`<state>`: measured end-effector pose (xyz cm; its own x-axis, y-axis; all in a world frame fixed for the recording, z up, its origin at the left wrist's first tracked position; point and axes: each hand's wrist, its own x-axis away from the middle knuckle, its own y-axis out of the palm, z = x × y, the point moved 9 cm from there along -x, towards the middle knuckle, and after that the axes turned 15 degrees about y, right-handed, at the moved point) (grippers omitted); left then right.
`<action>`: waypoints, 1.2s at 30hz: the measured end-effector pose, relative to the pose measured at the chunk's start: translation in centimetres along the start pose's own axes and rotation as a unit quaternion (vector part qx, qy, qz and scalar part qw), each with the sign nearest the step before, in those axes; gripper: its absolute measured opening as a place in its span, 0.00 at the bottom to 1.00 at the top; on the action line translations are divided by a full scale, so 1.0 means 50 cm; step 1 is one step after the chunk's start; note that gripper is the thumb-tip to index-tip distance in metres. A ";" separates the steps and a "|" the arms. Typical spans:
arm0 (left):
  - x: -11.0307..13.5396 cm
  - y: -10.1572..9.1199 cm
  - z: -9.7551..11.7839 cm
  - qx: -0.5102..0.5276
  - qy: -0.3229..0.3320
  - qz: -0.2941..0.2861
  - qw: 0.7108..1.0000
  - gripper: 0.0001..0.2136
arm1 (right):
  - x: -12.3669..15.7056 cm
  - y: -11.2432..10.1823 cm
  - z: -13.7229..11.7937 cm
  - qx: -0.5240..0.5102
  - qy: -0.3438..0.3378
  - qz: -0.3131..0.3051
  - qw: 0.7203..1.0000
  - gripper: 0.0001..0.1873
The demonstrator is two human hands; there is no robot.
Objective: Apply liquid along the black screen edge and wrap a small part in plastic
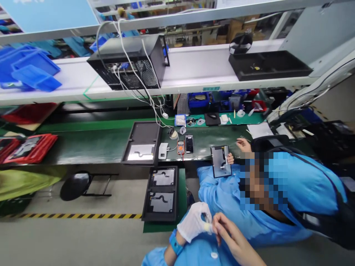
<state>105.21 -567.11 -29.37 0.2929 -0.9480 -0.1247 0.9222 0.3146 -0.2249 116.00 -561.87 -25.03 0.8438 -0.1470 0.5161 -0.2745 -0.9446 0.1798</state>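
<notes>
My left hand (194,222) wears a white glove, with a blue band (175,243) round its wrist. Its thumb and fingers curve into a ring and come together at the tips. A yellowish patch (207,227) shows at the glove's fingertips. My bare right hand (229,232) meets it there, fingers bent and closed at the gloved tips. Whatever lies between the fingertips is too small to make out. Both hands are above my blue sleeve and lap. Nearby, a black tray (144,212) holds two flat grey screen panels (162,202).
At right, a co-worker in blue (219,192) holds a dark panel (222,164). On the green bench (91,146) are another tray (141,133), a multimeter (181,147) and a phone (189,144). A computer case (133,55) stands on the shelf; a black stool (74,186) is at left.
</notes>
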 end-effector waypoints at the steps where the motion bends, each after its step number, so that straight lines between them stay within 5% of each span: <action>1: -0.004 0.000 0.007 0.016 -0.001 0.002 1.000 0.34 | 0.000 0.000 -0.001 -0.020 0.002 -0.003 1.000 0.33; 17: -0.031 0.004 0.059 0.078 -0.041 -0.042 0.995 0.39 | -0.028 0.001 0.009 -0.177 0.003 -0.024 0.984 0.38; 29: -0.042 0.024 0.048 0.097 -0.100 -0.100 0.985 0.34 | 0.007 -0.052 -0.042 0.078 -0.058 0.060 0.993 0.34; 36: -0.057 0.043 0.027 0.104 -0.104 -0.126 0.981 0.35 | 0.011 -0.059 -0.020 0.098 -0.031 0.079 0.992 0.33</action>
<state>106.70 -563.80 -28.21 0.0748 -0.9906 0.1141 0.9972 0.0733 -0.0177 116.83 -558.87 -24.44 0.8261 -0.3097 0.4709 -0.3155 -0.9464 -0.0690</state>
